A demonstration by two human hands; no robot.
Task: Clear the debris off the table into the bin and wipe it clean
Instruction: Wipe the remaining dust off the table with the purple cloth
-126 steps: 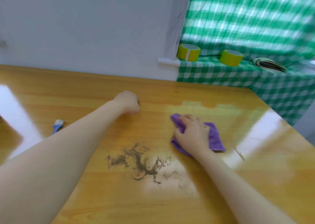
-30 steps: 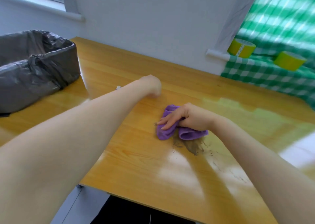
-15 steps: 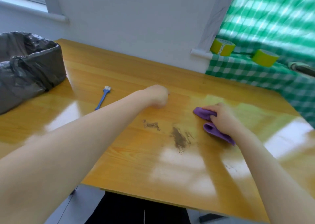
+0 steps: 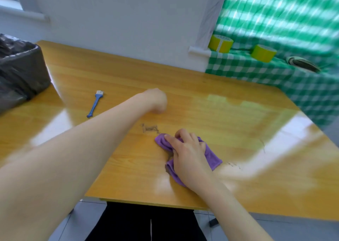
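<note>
A wooden table (image 4: 211,108) carries a thin dark smear of debris (image 4: 149,128) near its middle, and fainter streaks (image 4: 233,164) further right. My right hand (image 4: 189,155) grips a bunched purple cloth (image 4: 211,157) and presses it onto the table just right of the smear. Dark dirt shows at the cloth's left edge. My left hand (image 4: 156,100) is curled into a fist and rests on the table beyond the smear, holding nothing. A bin lined with a black bag (image 4: 20,70) stands at the table's left end.
A small blue brush (image 4: 95,103) lies on the table between the bin and my left arm. Two yellow tape rolls (image 4: 221,43) (image 4: 263,53) and a folded booklet (image 4: 302,63) sit on a green checked ledge at the back right. The table's front edge is close to me.
My right hand has dragged the cloth back left and toward me, over the darker patch of dirt. The left fist has stayed put. The view has swung slightly.
</note>
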